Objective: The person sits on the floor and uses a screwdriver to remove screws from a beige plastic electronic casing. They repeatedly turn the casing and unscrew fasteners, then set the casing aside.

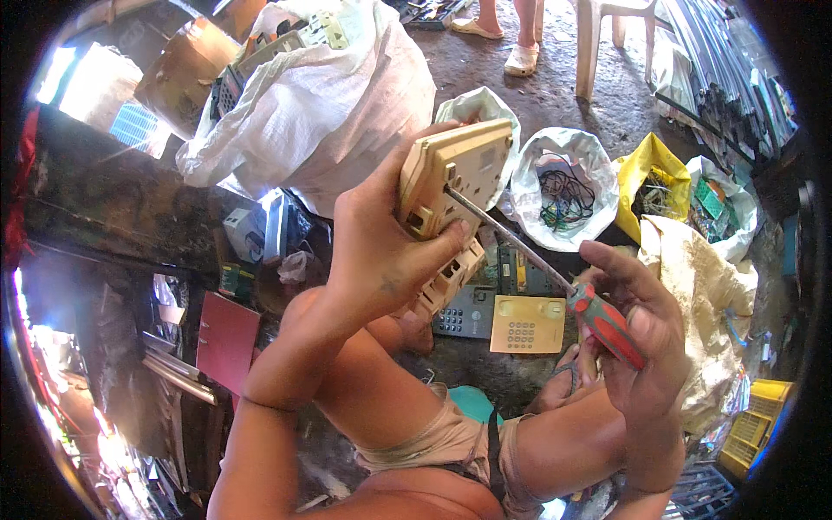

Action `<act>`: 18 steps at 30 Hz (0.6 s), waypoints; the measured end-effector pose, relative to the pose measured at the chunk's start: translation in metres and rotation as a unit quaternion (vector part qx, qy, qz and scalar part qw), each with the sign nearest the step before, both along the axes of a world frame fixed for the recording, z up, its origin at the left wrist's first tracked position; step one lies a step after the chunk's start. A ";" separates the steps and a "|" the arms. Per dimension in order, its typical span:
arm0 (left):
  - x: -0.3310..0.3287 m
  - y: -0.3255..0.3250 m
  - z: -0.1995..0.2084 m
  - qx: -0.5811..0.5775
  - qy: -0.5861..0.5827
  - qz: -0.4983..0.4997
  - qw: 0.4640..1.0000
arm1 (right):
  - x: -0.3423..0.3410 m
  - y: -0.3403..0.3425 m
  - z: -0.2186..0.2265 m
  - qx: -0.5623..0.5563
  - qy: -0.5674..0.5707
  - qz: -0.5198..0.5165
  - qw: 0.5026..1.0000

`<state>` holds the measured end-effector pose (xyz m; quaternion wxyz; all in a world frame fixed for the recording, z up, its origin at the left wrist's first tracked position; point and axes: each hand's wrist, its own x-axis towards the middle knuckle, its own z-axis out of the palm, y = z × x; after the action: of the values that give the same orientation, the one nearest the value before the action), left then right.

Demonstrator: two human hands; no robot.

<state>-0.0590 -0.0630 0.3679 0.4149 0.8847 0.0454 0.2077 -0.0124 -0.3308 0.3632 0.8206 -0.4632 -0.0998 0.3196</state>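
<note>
floor [555, 100]: dark, patchy | chair [588, 54]: pale plastic, upper right | light: bright glare [113, 444], left edge

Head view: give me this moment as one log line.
left hand: holds beige casing | right hand: at screwdriver handle | screwdriver tip: at casing's face | floor: beige keypad phone

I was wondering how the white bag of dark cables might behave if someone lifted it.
The white bag would probably flop and sag, since its rim looks thin and crumpled. It may feel light for its bulk, as the dark cables look thin and loosely coiled. Tugging one cable might drag others, because they overlap.
</note>
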 end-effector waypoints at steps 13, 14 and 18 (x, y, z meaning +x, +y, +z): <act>-0.001 -0.008 0.006 0.055 0.045 0.004 0.997 | -0.008 -0.005 -0.005 -0.281 -0.428 -0.041 0.858; -0.001 -0.009 0.005 0.048 0.049 0.005 0.998 | -0.011 -0.004 -0.007 -0.314 -0.500 -0.065 0.804; 0.003 -0.010 0.001 0.031 0.041 0.002 0.999 | -0.020 -0.011 0.000 -0.436 -0.691 -0.103 0.568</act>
<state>-0.0564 -0.0732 0.3691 0.3844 0.9050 0.0573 0.1729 -0.0327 -0.3421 0.3635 0.2280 -0.8515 -0.4368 -0.1795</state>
